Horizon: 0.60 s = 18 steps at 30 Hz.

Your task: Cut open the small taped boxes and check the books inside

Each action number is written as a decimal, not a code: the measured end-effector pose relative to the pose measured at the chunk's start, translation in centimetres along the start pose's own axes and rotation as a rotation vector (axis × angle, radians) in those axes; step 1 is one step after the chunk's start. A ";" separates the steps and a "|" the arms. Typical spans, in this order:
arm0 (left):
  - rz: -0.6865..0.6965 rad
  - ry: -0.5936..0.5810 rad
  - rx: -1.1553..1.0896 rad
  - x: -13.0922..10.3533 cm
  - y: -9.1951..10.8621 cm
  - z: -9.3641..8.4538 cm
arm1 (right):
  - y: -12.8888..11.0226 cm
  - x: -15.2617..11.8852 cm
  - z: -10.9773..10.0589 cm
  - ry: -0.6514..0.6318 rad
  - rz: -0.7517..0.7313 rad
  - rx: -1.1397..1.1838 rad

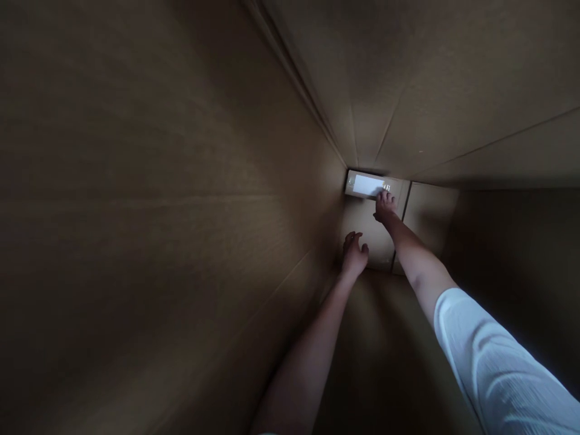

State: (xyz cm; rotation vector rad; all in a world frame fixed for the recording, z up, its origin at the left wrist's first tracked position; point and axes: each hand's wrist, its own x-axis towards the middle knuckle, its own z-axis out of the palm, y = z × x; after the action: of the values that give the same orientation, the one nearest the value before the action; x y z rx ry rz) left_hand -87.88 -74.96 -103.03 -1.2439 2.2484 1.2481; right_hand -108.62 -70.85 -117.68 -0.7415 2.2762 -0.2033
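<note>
Reaching down into a deep brown cardboard carton [489, 78], past a broad left wall [181, 181]. Holding the left hand [356, 255] over the near left part of the carton's bottom [374, 232], with fingers curved, thumb set wide and nothing visible in the grasp. Facing, in the far left corner of that bottom, a slim oblong tan box [371, 186] with a plain white label [367, 185] and small pale marks toward the right end. Laying the right hand [385, 205] at the box's near edge, right of the label, with fingers bent; cannot tell whether gripping. Stretching a white sleeve [493, 362] toward the near right.
</note>
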 end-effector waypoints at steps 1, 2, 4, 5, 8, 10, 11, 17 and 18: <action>0.000 0.003 -0.001 0.0 0.0 0.1 | -0.1 -0.1 0.0 0.013 0.000 -0.016; 0.001 0.004 -0.001 0.1 -0.1 0.2 | -0.1 -0.1 0.1 0.033 -0.005 -0.027; 0.003 0.004 0.001 0.1 -0.1 0.3 | -0.1 0.0 0.2 0.066 -0.018 -0.037; 0.003 0.002 0.003 0.1 0.0 0.3 | -0.1 0.0 0.2 0.072 -0.025 -0.035; 0.003 -0.006 0.011 0.0 0.1 0.0 | 0.2 0.2 0.2 0.047 -0.039 -0.003; 0.005 -0.008 0.018 0.0 0.1 -0.2 | 0.5 0.2 0.1 0.023 -0.041 0.021; 0.005 -0.008 0.021 0.0 0.1 -0.3 | 0.7 0.1 0.1 0.017 -0.041 0.030; 0.012 -0.003 0.006 0.1 -0.1 -0.2 | 1.0 -0.1 0.2 0.018 0.020 0.033; 0.014 -0.005 0.001 0.1 0.0 -0.1 | 1.0 -0.2 0.1 0.015 0.042 0.025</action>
State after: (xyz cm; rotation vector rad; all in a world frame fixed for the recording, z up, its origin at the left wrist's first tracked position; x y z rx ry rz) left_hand -87.88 -75.14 -103.03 -1.2256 2.2576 1.2541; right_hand -108.83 -69.94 -117.99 -0.6802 2.2970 -0.2180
